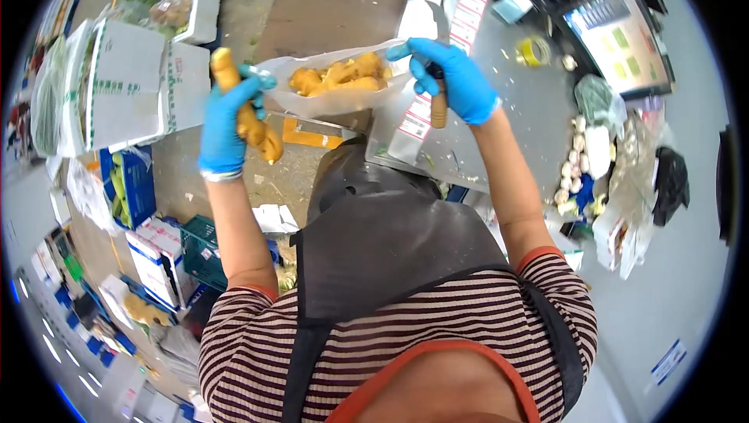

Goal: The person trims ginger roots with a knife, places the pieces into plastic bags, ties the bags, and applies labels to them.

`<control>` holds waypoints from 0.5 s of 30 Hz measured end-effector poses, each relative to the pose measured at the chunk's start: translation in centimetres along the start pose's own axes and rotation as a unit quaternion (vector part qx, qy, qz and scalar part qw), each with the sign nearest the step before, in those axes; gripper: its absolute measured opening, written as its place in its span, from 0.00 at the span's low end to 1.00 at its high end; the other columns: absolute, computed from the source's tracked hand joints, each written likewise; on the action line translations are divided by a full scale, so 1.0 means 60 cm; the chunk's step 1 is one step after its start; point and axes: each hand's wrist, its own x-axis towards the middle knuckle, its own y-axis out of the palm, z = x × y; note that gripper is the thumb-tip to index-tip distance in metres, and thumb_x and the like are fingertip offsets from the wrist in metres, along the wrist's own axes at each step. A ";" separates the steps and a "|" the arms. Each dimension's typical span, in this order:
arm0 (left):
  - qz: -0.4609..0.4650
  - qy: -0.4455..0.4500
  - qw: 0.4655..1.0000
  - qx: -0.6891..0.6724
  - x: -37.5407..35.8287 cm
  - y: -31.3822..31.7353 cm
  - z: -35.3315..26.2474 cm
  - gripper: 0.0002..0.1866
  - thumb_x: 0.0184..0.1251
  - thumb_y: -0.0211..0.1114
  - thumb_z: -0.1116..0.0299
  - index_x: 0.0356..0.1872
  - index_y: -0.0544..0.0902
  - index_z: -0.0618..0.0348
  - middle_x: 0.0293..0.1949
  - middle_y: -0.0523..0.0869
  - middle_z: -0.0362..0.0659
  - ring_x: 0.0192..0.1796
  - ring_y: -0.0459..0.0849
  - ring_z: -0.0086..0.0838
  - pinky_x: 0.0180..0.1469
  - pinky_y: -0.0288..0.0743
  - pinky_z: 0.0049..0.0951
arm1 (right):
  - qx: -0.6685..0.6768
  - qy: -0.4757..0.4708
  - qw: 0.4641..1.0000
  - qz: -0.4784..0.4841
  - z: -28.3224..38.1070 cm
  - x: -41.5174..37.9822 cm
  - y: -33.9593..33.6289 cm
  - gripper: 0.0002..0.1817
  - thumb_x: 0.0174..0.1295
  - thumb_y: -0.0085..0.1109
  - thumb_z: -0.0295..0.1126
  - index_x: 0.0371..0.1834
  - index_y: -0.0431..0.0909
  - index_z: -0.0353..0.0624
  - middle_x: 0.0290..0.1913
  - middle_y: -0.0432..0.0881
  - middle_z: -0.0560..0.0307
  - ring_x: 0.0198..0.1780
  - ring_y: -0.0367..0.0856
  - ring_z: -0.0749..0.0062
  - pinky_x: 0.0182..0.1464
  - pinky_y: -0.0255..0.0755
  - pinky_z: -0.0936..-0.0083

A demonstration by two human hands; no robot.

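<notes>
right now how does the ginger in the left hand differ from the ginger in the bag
The ginger in the left hand is one long piece, bare, gripped upright. The ginger in the bag is several shorter knobs lying heaped inside the clear bag, which both hands hold open. Both are yellow-tan. The right hand also holds a knife.

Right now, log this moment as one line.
left hand: ginger root, bag edge | right hand: knife, bag edge

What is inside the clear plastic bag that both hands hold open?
Inside the plastic bag lie several ginger pieces. Their exact number is unclear, since they overlap.
</notes>
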 end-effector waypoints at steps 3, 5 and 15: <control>-0.014 -0.075 0.996 -0.050 0.072 -0.070 0.119 0.08 0.59 0.67 0.65 0.36 0.81 0.57 0.31 0.84 0.38 0.29 0.77 0.20 0.31 0.72 0.21 | 0.034 0.092 0.995 0.023 -0.109 0.117 0.005 0.18 0.69 0.52 0.42 0.49 0.84 0.41 0.31 0.74 0.68 0.24 0.66 0.83 0.34 0.69 0.83; -0.047 -0.066 0.994 -0.072 0.133 -0.097 0.227 0.09 0.58 0.68 0.65 0.35 0.82 0.57 0.30 0.84 0.39 0.28 0.78 0.21 0.30 0.73 0.22 | 0.049 0.145 0.988 0.021 -0.185 0.194 0.005 0.17 0.69 0.53 0.41 0.48 0.84 0.42 0.35 0.77 0.66 0.24 0.67 0.81 0.34 0.72 0.79; -0.096 -0.118 0.985 -0.084 0.236 -0.090 0.357 0.14 0.58 0.69 0.69 0.44 0.77 0.58 0.32 0.83 0.41 0.26 0.80 0.27 0.27 0.77 0.28 | -0.140 0.101 0.978 -0.119 -0.199 0.258 0.009 0.31 0.63 0.62 0.40 0.65 0.69 0.33 0.54 0.79 0.45 0.40 0.80 0.62 0.31 0.80 0.69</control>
